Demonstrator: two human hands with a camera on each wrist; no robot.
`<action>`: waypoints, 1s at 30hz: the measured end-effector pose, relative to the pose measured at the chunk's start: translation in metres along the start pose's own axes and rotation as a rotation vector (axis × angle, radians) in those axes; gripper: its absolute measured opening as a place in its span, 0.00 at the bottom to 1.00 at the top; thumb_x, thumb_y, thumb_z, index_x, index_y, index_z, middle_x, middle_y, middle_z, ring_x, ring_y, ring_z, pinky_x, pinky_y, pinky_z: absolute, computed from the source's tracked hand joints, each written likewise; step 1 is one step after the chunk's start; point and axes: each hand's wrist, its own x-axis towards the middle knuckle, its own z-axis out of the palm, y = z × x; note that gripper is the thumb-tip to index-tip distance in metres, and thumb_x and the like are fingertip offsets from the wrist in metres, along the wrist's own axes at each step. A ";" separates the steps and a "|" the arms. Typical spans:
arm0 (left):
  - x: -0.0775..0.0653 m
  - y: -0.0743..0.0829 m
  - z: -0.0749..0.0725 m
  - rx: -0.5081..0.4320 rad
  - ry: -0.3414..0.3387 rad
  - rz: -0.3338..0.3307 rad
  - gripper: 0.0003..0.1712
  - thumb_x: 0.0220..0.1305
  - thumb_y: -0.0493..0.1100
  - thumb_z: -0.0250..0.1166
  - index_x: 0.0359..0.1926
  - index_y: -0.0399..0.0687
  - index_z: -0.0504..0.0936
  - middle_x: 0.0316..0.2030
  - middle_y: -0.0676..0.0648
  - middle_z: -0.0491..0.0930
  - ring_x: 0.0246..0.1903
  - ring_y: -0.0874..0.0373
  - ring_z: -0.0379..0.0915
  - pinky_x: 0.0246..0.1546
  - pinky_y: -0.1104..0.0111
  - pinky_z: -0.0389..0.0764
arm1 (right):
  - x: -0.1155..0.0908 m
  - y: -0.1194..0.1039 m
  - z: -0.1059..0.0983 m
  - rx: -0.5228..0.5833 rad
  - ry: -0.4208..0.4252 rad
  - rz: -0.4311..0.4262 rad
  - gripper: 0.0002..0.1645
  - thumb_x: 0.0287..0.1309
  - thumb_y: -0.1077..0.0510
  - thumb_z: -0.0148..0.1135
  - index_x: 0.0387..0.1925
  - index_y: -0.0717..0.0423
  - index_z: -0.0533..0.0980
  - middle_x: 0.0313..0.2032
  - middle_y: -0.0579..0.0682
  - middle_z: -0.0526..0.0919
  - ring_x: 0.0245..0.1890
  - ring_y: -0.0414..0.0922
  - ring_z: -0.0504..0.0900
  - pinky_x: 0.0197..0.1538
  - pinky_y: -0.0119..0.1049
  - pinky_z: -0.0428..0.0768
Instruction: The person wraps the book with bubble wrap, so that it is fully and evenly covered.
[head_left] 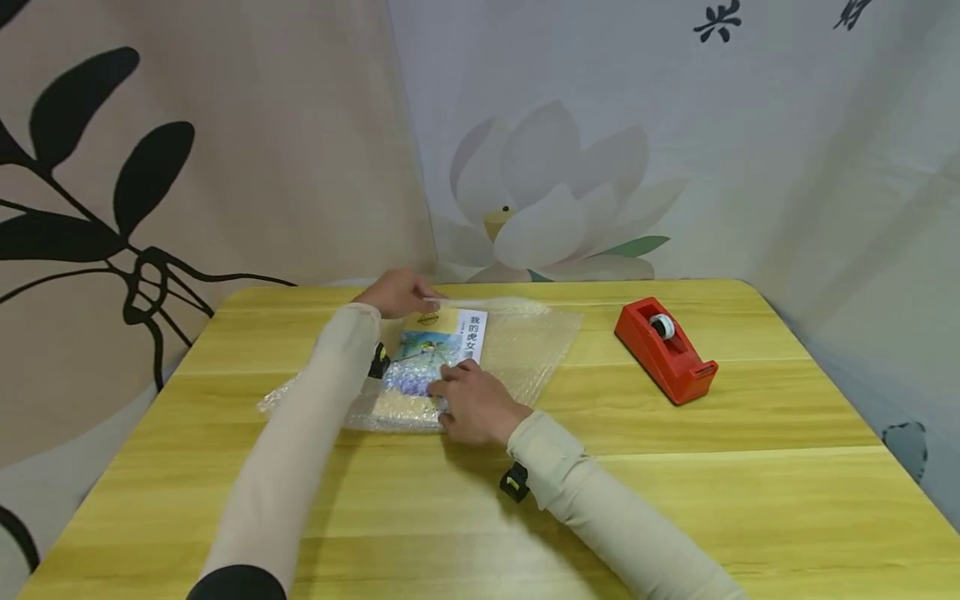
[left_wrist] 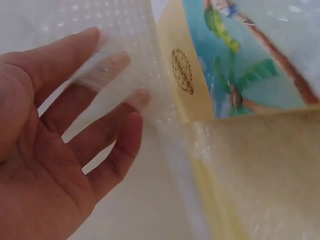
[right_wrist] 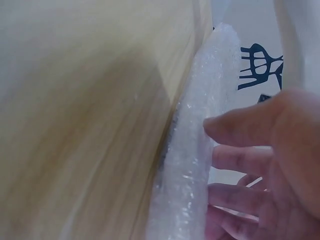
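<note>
A book (head_left: 427,350) with a colourful illustrated cover lies on a sheet of bubble wrap (head_left: 525,350), and a clear layer covers the book's near part. At the sheet's far left edge is my left hand (head_left: 397,293). In the left wrist view its slightly bent fingers (left_wrist: 107,120) stand apart, some fingertips showing through the film beside the book. My right hand (head_left: 480,404) rests over the near right part of the wrapped book. Seen from the right wrist, its thumb (right_wrist: 240,125) touches the wrap's folded near edge (right_wrist: 187,170), and its fingers lie along the top.
A red tape dispenser (head_left: 666,350) holding a roll of tape stands on the wooden table (head_left: 750,500), right of the wrap. Behind the table's far edge hangs a pale curtain (head_left: 300,150) printed with leaves and a lotus.
</note>
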 end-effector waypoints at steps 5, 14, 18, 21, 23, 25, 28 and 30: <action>-0.011 0.012 0.004 0.155 -0.064 0.073 0.15 0.69 0.44 0.65 0.55 0.49 0.86 0.54 0.45 0.86 0.23 0.58 0.68 0.31 0.68 0.73 | -0.001 0.002 -0.001 0.007 0.002 0.002 0.26 0.68 0.49 0.58 0.66 0.46 0.74 0.72 0.54 0.70 0.74 0.52 0.67 0.78 0.42 0.61; -0.025 0.014 0.021 0.264 -0.096 0.091 0.14 0.65 0.45 0.68 0.51 0.50 0.88 0.55 0.49 0.85 0.54 0.50 0.83 0.46 0.63 0.85 | 0.002 0.004 0.002 0.016 0.020 -0.038 0.25 0.67 0.49 0.60 0.64 0.48 0.76 0.69 0.54 0.74 0.72 0.51 0.69 0.77 0.44 0.63; -0.025 0.013 0.025 0.302 -0.084 0.101 0.14 0.65 0.45 0.69 0.50 0.50 0.88 0.55 0.50 0.85 0.56 0.51 0.82 0.54 0.60 0.85 | 0.002 0.003 0.000 0.010 0.013 -0.026 0.26 0.67 0.49 0.60 0.64 0.48 0.75 0.70 0.54 0.73 0.72 0.52 0.69 0.77 0.42 0.62; -0.025 0.012 0.028 0.310 -0.069 0.106 0.13 0.65 0.44 0.69 0.49 0.48 0.88 0.56 0.49 0.84 0.57 0.50 0.82 0.55 0.59 0.84 | 0.002 0.003 -0.003 0.026 0.005 -0.023 0.26 0.66 0.49 0.60 0.65 0.48 0.75 0.70 0.54 0.73 0.72 0.52 0.69 0.77 0.43 0.62; -0.026 0.012 0.029 0.309 -0.065 0.104 0.13 0.65 0.43 0.69 0.49 0.47 0.88 0.58 0.48 0.83 0.56 0.50 0.82 0.56 0.59 0.84 | 0.003 0.005 -0.004 0.053 -0.007 -0.024 0.26 0.67 0.50 0.60 0.65 0.48 0.75 0.70 0.54 0.73 0.72 0.53 0.68 0.77 0.43 0.63; -0.027 0.011 0.032 0.304 -0.063 0.102 0.12 0.65 0.43 0.69 0.48 0.46 0.89 0.59 0.48 0.82 0.58 0.49 0.81 0.57 0.58 0.83 | 0.004 0.008 -0.006 0.086 -0.023 -0.035 0.26 0.67 0.51 0.61 0.65 0.49 0.76 0.69 0.54 0.74 0.72 0.53 0.68 0.77 0.44 0.64; -0.030 0.011 0.034 0.323 -0.065 0.116 0.13 0.65 0.44 0.69 0.48 0.46 0.89 0.60 0.48 0.81 0.58 0.48 0.81 0.57 0.59 0.83 | 0.005 0.013 -0.011 0.141 -0.064 -0.052 0.25 0.68 0.53 0.61 0.65 0.50 0.76 0.69 0.55 0.74 0.73 0.53 0.67 0.77 0.45 0.64; -0.032 0.010 0.035 0.327 -0.062 0.127 0.12 0.65 0.44 0.69 0.47 0.46 0.89 0.59 0.48 0.81 0.54 0.48 0.83 0.55 0.61 0.84 | 0.006 0.017 -0.014 0.176 -0.070 -0.080 0.26 0.67 0.56 0.62 0.66 0.52 0.75 0.68 0.55 0.76 0.71 0.53 0.70 0.76 0.46 0.66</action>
